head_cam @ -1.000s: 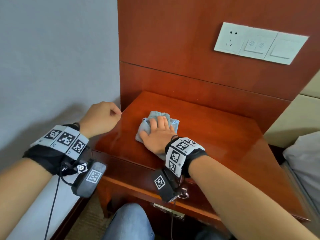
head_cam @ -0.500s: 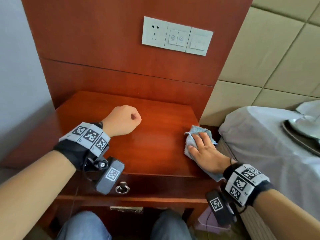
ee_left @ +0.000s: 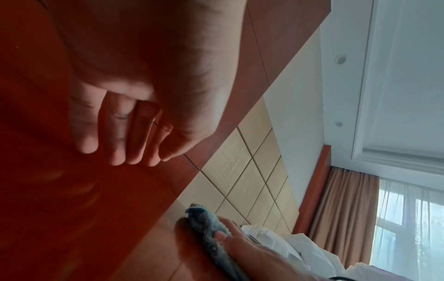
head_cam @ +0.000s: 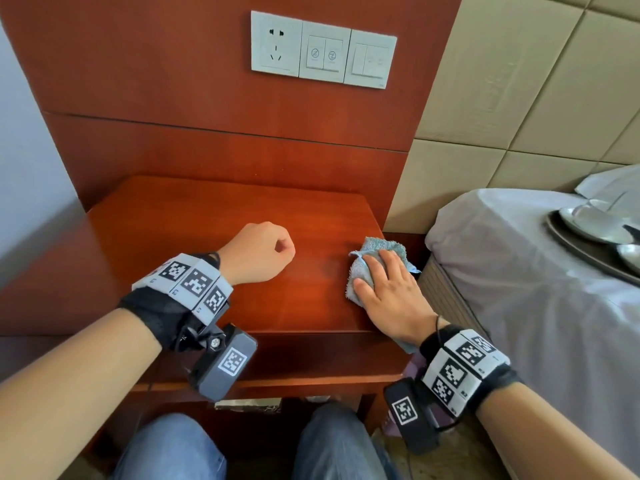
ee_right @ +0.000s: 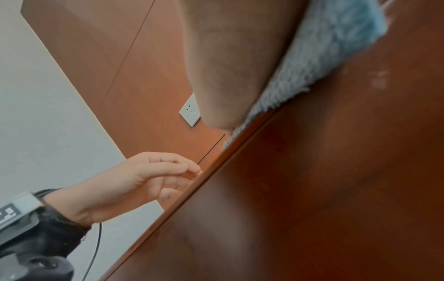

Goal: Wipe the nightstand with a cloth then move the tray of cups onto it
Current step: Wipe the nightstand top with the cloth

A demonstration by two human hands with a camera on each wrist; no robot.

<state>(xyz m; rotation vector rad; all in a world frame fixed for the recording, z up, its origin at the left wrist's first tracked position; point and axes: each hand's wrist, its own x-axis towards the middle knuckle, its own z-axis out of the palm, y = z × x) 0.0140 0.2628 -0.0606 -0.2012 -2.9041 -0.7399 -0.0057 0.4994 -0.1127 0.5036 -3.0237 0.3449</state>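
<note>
The red-brown wooden nightstand (head_cam: 207, 220) stands against the wall panel. My right hand (head_cam: 391, 292) lies flat on a crumpled light-blue cloth (head_cam: 381, 245) and presses it onto the top at its right edge; part of the cloth hangs over the front corner. In the right wrist view the cloth (ee_right: 324, 47) sits under my palm. My left hand (head_cam: 256, 252) hovers over the middle of the top, fingers loosely curled, holding nothing. On the bed at the far right is a dark tray (head_cam: 581, 252) with pale cups or saucers (head_cam: 588, 223), cut off by the frame.
The bed with its grey sheet (head_cam: 519, 306) stands close to the nightstand's right side. A socket and switch panel (head_cam: 323, 50) is on the wood panel above, and a padded headboard (head_cam: 536, 98) is behind the bed. My knees are below the front edge.
My right hand has swept the cloth from the left-middle of the top to its right edge. My left hand has moved from the left edge to over the middle.
</note>
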